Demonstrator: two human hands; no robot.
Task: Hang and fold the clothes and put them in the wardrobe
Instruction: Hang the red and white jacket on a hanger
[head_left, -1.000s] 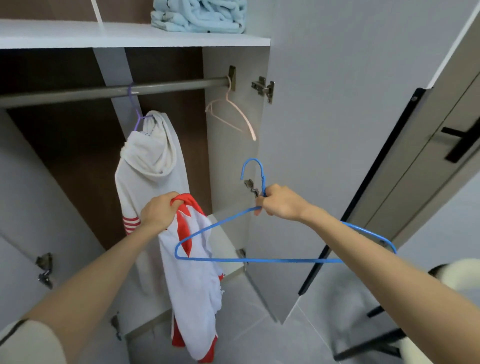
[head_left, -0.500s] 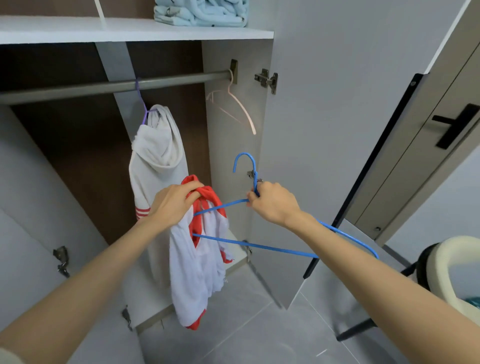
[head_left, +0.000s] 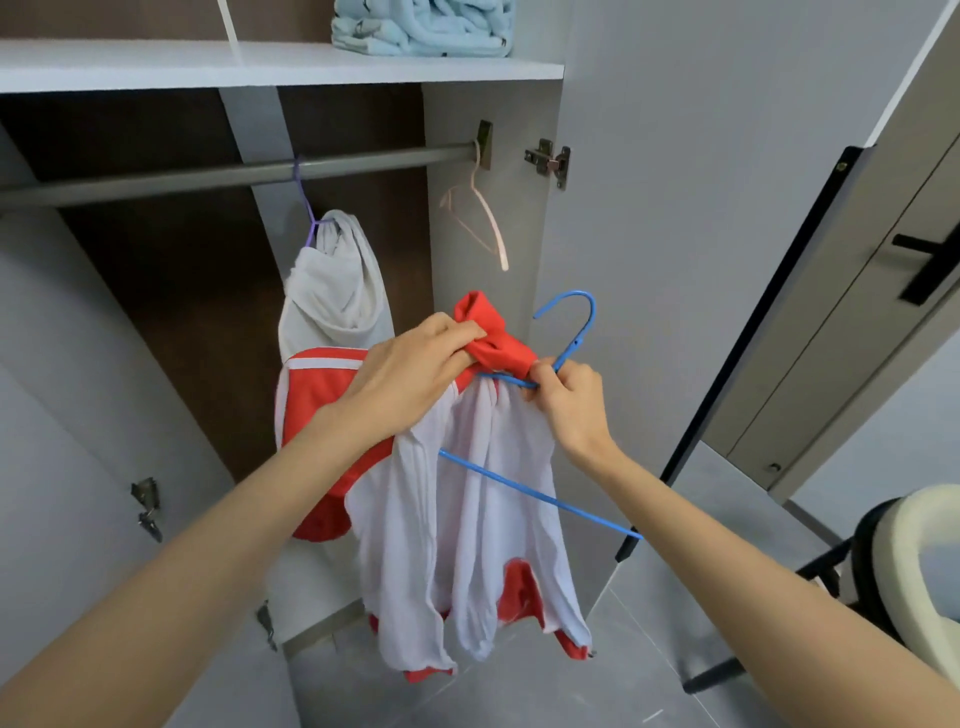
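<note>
Blue hanger (head_left: 563, 358) now threaded into red-and-white shirt (head_left: 467, 499); before, apart. Left hand (head_left: 415, 364) clenches the collar, right hand (head_left: 566, 395) pinches the hanger. Hanging comes next.

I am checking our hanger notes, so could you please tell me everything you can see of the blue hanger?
The blue hanger is thin and looks like coated wire, with an open curved hook at the top, tilted and held in the air before the open wardrobe. The right hand pinches it just below the hook. The left hand grips the red collar of the red and white garment, which is bunched over the neck and one arm of the hanger. The bottom bar slants down to the right, partly hidden behind the cloth.
</note>
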